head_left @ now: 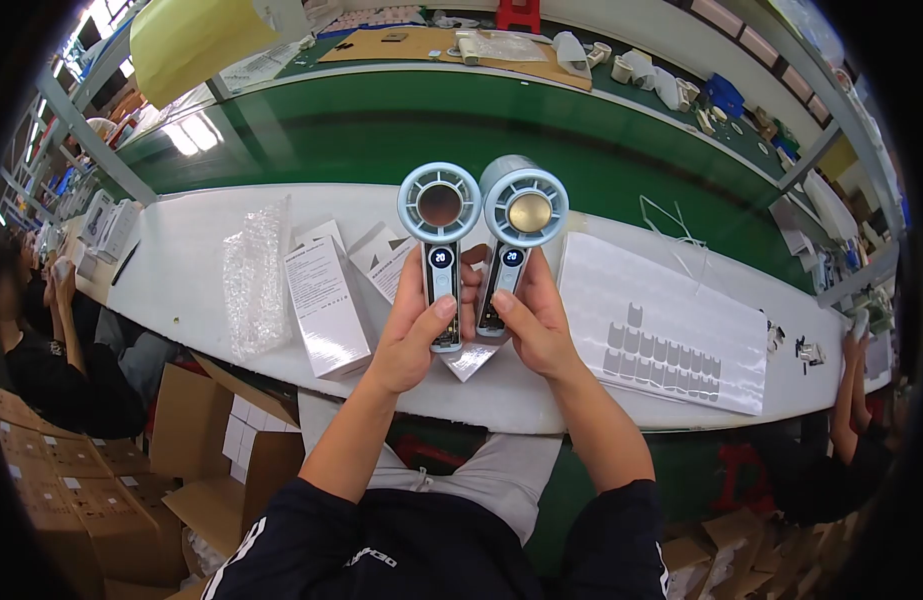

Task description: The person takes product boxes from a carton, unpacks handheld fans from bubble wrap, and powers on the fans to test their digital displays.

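Note:
My left hand [411, 335] is wrapped around the handle of a light-blue handheld fan [441, 265] with a dark round centre. In my right hand [531, 320] is a second handheld fan [526, 190], whose centre is a gold-coloured disc. Both fans are held upright side by side above the table, heads nearly touching, and each small display reads 20. My thumbs rest on the fronts of the handles. Behind and below my hands lie white printed boxes [326, 305], partly hidden.
Bubble wrap [256, 280] lies left of the boxes on the white table [181, 250]. A sheet of grey stickers [671, 330] is at right, near small black parts [809, 352]. Cartons [191, 420] stand on the floor at left. Co-workers sit at both ends.

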A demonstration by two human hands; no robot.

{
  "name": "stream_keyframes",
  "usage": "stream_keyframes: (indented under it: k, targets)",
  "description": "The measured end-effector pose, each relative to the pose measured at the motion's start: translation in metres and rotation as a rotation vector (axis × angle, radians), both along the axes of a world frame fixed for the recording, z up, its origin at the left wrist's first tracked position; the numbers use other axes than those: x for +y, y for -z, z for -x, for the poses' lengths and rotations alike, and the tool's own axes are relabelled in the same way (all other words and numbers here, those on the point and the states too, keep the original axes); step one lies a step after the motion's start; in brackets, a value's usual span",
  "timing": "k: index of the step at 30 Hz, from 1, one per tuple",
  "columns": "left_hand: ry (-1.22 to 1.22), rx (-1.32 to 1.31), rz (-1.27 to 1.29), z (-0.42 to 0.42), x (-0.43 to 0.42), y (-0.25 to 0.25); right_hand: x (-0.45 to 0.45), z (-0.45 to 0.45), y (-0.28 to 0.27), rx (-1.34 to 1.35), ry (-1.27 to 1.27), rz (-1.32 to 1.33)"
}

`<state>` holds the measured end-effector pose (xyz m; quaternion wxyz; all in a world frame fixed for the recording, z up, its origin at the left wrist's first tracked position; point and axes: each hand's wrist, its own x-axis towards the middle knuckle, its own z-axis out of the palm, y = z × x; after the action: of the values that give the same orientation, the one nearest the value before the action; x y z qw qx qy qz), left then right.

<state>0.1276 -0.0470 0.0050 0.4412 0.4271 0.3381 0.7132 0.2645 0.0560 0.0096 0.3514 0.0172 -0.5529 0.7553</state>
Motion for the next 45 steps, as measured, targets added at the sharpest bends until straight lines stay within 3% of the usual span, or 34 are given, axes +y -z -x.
stream_keyframes:
  k: [6,12,27,45]
  targets:
    - [-0.14,0.035,0.031,-0.01,0.003,-0.008,-0.003,-0.002,-0.009,-0.015,-0.042,0.047]
    - [-0.006,0.002,0.016,0.0,0.0,0.0,0.001,-0.001,0.0,-0.002,-0.004,-0.026]
    - [-0.113,-0.003,0.01,-0.009,0.0,-0.007,0.0,-0.001,0.002,0.002,-0.044,0.021]
    - [-0.009,-0.016,-0.008,-0.001,-0.001,-0.003,0.0,0.0,0.0,-0.013,-0.003,0.003]
